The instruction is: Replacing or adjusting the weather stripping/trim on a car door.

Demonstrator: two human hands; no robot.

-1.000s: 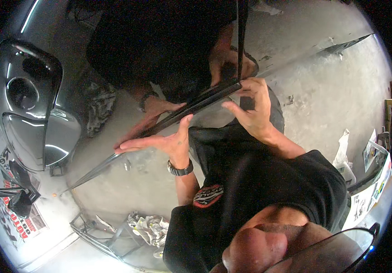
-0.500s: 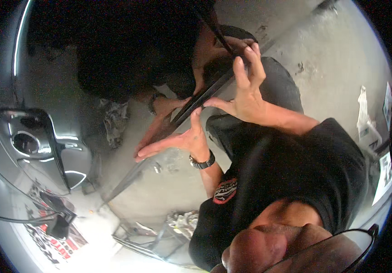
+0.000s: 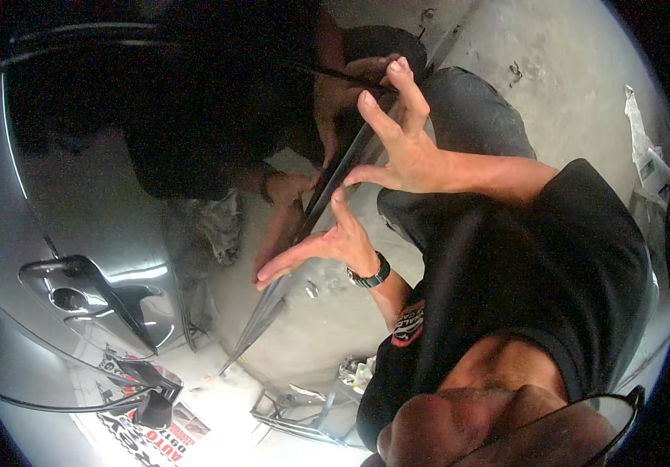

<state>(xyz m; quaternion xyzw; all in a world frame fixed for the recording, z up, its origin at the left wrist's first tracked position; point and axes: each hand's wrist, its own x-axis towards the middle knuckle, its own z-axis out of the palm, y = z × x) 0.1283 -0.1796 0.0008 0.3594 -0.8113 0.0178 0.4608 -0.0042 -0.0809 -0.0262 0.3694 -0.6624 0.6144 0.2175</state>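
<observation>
A glossy dark car door (image 3: 101, 194) fills the left side, its surface mirroring both hands. Along its lower edge runs a black trim strip (image 3: 335, 183). My left hand (image 3: 335, 241), with a dark watch (image 3: 370, 270) on the wrist, lies with fingers stretched against the panel by this edge, thumb spread upward. Farther up the edge, my right hand (image 3: 409, 148) has its fingers spread apart and its thumb pointing at the strip, close to the left thumb. Neither hand holds anything that I can see. Whether the right fingertips touch the panel is hard to tell.
A door handle (image 3: 78, 300) juts from the panel at left. Below it are a black cable (image 3: 55, 406) and a printed banner (image 3: 156, 436). A metal frame (image 3: 304, 424) stands on the grey floor (image 3: 568, 101). Crumpled sheeting (image 3: 650, 167) lies at right.
The view has shifted, so the door handle and banner sit farther right and lower. My right hand has moved slightly up and left, fingers more spread. The left hand stays along the edge.
</observation>
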